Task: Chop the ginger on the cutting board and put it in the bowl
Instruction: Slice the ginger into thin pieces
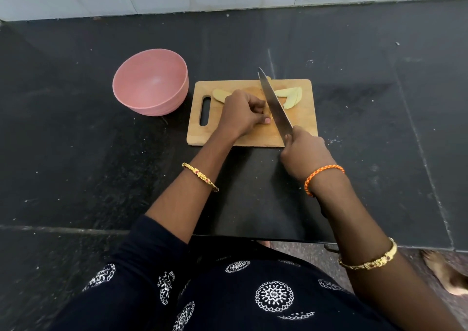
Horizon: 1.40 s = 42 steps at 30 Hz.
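Left hand (243, 114) curling on ginger piece mid-board, right hand (307, 153) gripping knife (274, 105) — am keeping knuckles against blade, fingertips tucked, slices (291, 96) piling toward cutting board (253, 138) far-right corner.

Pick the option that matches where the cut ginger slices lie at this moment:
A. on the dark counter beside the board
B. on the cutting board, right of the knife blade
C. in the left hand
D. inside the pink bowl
B: the pale ginger slices lie on the cutting board just right of the knife blade, while the pink bowl holds nothing.
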### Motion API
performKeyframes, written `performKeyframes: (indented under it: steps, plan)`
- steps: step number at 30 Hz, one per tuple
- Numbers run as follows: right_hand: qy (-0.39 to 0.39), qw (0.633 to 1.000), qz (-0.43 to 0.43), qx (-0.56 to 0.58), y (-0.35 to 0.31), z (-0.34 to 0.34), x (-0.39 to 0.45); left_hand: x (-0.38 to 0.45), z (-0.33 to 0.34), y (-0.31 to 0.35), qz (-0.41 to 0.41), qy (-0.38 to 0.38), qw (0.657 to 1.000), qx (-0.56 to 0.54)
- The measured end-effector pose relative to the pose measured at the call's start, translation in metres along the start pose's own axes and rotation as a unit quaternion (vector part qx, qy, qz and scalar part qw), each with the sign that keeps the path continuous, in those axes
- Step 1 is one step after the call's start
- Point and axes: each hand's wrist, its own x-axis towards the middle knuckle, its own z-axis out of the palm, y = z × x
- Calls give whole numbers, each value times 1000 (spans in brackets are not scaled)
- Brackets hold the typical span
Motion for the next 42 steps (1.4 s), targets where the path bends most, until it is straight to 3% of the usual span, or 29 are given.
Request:
performKeyframes:
  steps: [8,16,23,42]
  plan:
    - [-8,998,7,-70,3,4,-16,0,-1,1,17,4,1000,-1]
    - [-17,1000,10,14,42,1,-55,1,-5,-2,8,-9,1000,-16]
    - [11,999,-9,33,28,4,-39,1,-7,-2,-1,-10,1000,-18]
    - [5,995,-5,-104,3,7,-30,1,-8,-5,-17,-23,999,-41]
